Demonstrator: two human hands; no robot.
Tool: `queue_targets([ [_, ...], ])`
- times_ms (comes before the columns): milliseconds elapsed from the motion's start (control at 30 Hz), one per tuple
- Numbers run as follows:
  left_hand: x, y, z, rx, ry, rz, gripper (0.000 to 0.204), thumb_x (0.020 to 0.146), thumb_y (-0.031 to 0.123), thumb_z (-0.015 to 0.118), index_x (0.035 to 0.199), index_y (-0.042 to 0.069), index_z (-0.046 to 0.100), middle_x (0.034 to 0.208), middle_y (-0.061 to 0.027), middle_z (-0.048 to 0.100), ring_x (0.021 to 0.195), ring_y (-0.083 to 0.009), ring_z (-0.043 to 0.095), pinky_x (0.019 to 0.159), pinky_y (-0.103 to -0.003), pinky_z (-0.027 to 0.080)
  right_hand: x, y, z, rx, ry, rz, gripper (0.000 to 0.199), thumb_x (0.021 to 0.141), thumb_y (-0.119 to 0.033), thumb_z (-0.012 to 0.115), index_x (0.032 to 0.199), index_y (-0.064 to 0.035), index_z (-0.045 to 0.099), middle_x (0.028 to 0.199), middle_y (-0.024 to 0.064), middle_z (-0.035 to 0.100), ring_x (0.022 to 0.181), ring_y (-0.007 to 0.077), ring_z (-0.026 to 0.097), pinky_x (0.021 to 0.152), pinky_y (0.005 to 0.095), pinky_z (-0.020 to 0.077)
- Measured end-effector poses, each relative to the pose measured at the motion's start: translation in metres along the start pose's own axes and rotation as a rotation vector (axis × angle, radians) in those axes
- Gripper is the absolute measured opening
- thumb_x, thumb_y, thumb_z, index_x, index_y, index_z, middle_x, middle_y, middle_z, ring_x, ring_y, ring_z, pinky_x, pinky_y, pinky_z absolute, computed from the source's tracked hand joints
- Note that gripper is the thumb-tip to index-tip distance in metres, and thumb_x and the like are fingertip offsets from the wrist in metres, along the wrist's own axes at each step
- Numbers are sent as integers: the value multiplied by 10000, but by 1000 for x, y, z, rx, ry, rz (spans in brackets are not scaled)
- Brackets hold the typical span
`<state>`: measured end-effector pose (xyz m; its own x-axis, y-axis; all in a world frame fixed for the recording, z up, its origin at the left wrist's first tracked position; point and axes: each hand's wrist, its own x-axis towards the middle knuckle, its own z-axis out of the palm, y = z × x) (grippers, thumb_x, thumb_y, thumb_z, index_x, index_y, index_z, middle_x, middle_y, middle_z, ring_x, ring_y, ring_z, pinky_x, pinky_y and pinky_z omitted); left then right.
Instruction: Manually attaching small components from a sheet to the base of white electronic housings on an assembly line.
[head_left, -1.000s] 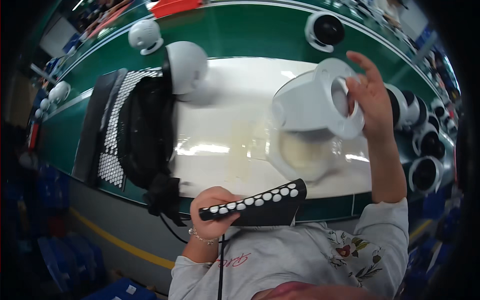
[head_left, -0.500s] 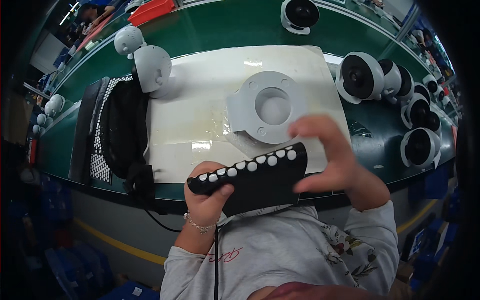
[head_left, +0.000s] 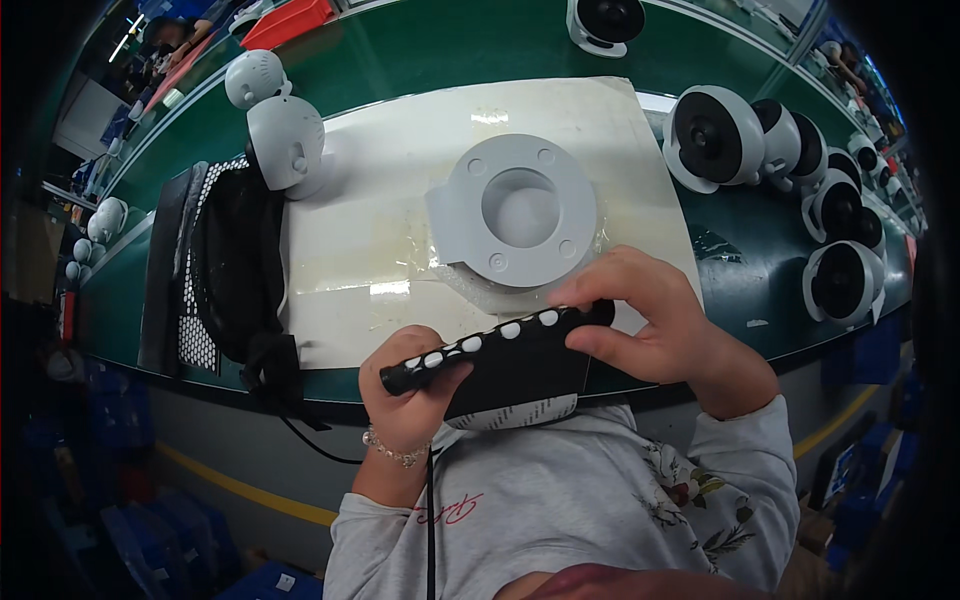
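A black sheet bearing white round pads point(head_left: 515, 365) is bent over between my hands at the table's near edge. My left hand point(head_left: 405, 385) is closed round its left end, thumb on the near side. At the right end, my right hand point(head_left: 640, 315) has its forefinger and thumb closed on the sheet's edge beside the last pads. Whether a pad is between these fingertips is hidden. Just beyond the sheet lies a pale grey ring-shaped part point(head_left: 575, 205) with a round opening and small round recesses, resting on a white board point(head_left: 360, 220).
White camera-like units with round black fronts point(head_left: 715, 135) stand in a group at the right, another point(head_left: 605, 25) at the far edge. White round-headed units point(head_left: 285, 140) stand at the left, behind a black pouch point(head_left: 240, 260) and white-dotted sheets point(head_left: 200, 325). A red tray point(head_left: 287, 22) sits far left.
My right hand has come in from the right and closed on the sheet's right end. The sheet has tipped, showing its dotted side more edge-on and a white printed patch below.
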<state>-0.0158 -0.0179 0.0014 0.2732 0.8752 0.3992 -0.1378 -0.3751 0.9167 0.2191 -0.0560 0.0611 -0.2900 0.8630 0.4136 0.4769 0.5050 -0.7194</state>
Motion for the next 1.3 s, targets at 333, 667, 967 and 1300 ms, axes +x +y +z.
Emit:
queue_targets([
  [333,1,1,2,119,-26,146,227,592,-87,703,739,-12,547,631,-83,538,552,-180,500,493,-282,375,7,-5,11,-239,239,-371,274,668,0,684,897,-81,558,874,63,624,833,220,597,681,336,412],
  [667,3,4,6,112,-106,54,192,612,-68,672,686,-11,505,623,-73,511,575,-176,471,560,-288,379,5,1,23,-54,191,-437,494,651,89,664,1042,-110,437,869,76,564,761,236,592,641,337,425],
  [967,9,0,11,131,-132,193,200,573,-68,708,666,19,554,586,-58,526,509,-200,482,484,-291,368,4,-4,22,18,-2,-379,571,658,137,613,1106,-136,387,925,101,508,762,257,583,623,341,447],
  [1300,13,-6,8,185,-194,237,182,559,-49,675,701,17,582,601,-58,530,517,-209,492,498,-301,382,10,-5,29,-15,112,-292,590,640,156,593,1112,-109,360,947,134,473,745,222,551,615,291,472],
])
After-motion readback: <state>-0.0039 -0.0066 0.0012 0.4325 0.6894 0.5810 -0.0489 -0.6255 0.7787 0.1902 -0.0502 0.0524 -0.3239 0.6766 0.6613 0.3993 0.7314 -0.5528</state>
